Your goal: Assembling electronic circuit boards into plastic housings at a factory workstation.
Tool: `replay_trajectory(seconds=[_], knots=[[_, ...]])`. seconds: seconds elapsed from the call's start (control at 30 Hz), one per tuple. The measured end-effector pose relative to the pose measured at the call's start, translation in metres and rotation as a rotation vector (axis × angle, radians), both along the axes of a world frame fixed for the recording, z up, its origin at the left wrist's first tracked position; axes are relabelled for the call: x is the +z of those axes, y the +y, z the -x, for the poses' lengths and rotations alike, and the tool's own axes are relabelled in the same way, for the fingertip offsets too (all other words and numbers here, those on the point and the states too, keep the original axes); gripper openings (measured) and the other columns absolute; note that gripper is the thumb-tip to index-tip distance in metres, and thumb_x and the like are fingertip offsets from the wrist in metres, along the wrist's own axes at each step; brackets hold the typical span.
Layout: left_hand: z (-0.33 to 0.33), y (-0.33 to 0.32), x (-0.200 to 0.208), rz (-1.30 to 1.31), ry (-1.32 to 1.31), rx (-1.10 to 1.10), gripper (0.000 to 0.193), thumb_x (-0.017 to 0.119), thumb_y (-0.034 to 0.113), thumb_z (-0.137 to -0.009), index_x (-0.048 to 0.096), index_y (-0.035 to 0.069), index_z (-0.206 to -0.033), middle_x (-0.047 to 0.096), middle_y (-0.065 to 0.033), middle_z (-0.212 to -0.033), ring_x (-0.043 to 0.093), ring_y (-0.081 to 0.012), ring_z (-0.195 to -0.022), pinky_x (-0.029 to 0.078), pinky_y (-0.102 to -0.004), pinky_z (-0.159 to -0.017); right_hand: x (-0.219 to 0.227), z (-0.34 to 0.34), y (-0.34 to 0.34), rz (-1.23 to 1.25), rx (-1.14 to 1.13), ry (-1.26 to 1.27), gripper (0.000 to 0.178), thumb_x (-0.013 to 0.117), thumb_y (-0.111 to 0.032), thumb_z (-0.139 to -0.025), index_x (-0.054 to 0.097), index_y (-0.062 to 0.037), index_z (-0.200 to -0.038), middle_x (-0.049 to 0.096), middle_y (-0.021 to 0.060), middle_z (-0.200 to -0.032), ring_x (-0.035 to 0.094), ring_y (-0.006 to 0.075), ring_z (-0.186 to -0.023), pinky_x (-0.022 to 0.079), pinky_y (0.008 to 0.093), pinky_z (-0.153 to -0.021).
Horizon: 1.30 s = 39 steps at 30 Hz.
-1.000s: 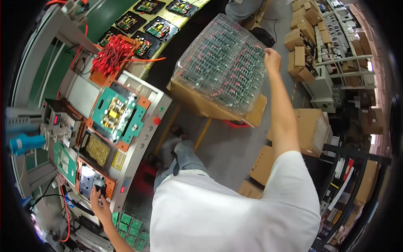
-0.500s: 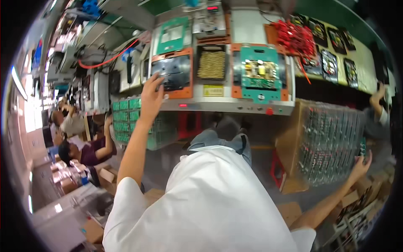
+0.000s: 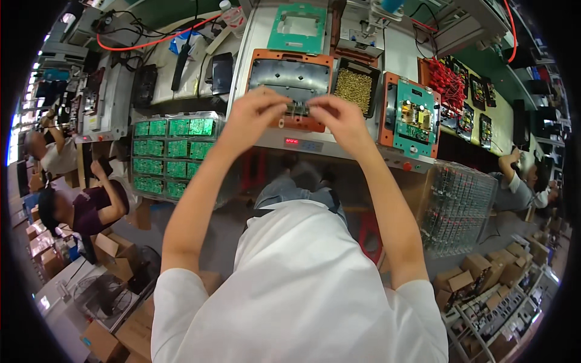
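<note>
A small board (image 3: 298, 109) lies between the two hands, near the fingertips of both. The left hand (image 3: 254, 118) comes in from its left end, the thumb and forefinger closed there in what looks like a pinch; the right hand (image 3: 342, 121) mirrors it at the other end, also with thumb and fingertips together, so the board seems gripped from both sides. It sits over the near edge of an orange fixture (image 3: 274, 54), in line with the front of the black case (image 3: 284, 74) set in it (whether it touches the fixture, I cannot tell).

The fingertips cover the board's ends, and what shows of it is too small and dark to make out its parts. The hands hide the fixture's near corners. The other fingers are partly curled, and the right ones blur.

Just right of the fixture are brass parts (image 3: 354, 89) in a dark bin; beyond it lies a teal plate (image 3: 287, 43). Farther right, a second teal plate (image 3: 404, 140) surrounds a populated board (image 3: 416, 118). Green boards (image 3: 175, 148) fill a clear tray at left. At right, the contents of the clear trays (image 3: 457, 206) are hard to separate.
</note>
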<state>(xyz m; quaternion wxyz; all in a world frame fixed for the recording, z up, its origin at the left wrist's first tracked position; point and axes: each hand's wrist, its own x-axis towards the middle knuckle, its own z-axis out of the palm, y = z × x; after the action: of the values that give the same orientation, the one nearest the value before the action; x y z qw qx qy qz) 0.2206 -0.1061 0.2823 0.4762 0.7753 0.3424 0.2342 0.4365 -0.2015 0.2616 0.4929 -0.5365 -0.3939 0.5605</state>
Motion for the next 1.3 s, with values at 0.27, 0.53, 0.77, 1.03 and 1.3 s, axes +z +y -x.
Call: replay_trajectory(seconds=[0.27, 0.53, 0.77, 1.03, 1.3], knots=[[-0.016, 0.014, -0.051, -0.372, 0.073, -0.2, 0.027, 0.066, 0.006, -0.088, 0.069, 0.006, -0.115, 0.062, -0.0101, -0.121, 0.059, -0.0282, -0.112, 0.047, -0.0365, -0.096, -0.024, -0.032, 0.003, -0.401, 0.072, -0.823, 0.023, 0.072, -0.001, -0.08, 0.069, -0.0045, -0.103, 0.069, 0.0085, -0.108, 0.065, 0.0228, -0.094, 0.052, 0.0332, -0.085], [-0.025, -0.014, -0.047, -0.525, 0.022, -0.238, 0.027, 0.068, 0.004, -0.084, 0.069, 0.005, -0.111, 0.061, -0.0123, -0.124, 0.057, -0.0313, -0.115, 0.046, -0.0412, -0.097, -0.02, -0.052, -0.021, -0.566, 0.175, -1.03, 0.021, 0.075, -0.003, -0.075, 0.067, -0.0052, -0.095, 0.064, 0.0061, -0.113, 0.059, 0.0281, -0.105, 0.048, 0.0395, -0.09], [-0.031, -0.023, -0.047, -0.57, 0.044, -0.191, 0.025, 0.068, 0.002, -0.083, 0.068, 0.002, -0.108, 0.061, -0.0129, -0.124, 0.058, -0.0337, -0.113, 0.047, -0.0424, -0.095, -0.012, -0.061, -0.028, -0.544, 0.234, -1.079, 0.026, 0.075, -0.008, -0.078, 0.069, -0.0079, -0.103, 0.064, 0.0067, -0.115, 0.059, 0.0288, -0.108, 0.045, 0.0418, -0.092], [-0.035, -0.033, -0.031, -0.59, -0.088, 0.028, 0.023, 0.069, 0.004, -0.083, 0.069, 0.002, -0.106, 0.065, -0.0115, -0.114, 0.062, -0.0284, -0.106, 0.05, -0.0388, -0.088, -0.018, -0.093, 0.074, -0.066, -0.298, -0.937, 0.06, 0.056, -0.04, -0.098, 0.047, 0.003, -0.139, 0.066, 0.0196, -0.118, 0.063, 0.0267, -0.11, 0.048, 0.0365, -0.095], [-0.035, -0.02, -0.009, 0.966, -0.333, 0.233, 0.066, 0.039, 0.057, -0.101, 0.068, -0.002, -0.096, 0.065, -0.0074, -0.071, 0.059, -0.0126, -0.054, 0.045, -0.0238, -0.049, -0.022, -0.097, 0.066, -0.163, -0.434, -0.026, 0.05, 0.044, -0.037, -0.103, 0.053, 0.0026, -0.131, 0.069, 0.0164, -0.109, 0.064, 0.0207, -0.095, 0.046, 0.0331, -0.091]])
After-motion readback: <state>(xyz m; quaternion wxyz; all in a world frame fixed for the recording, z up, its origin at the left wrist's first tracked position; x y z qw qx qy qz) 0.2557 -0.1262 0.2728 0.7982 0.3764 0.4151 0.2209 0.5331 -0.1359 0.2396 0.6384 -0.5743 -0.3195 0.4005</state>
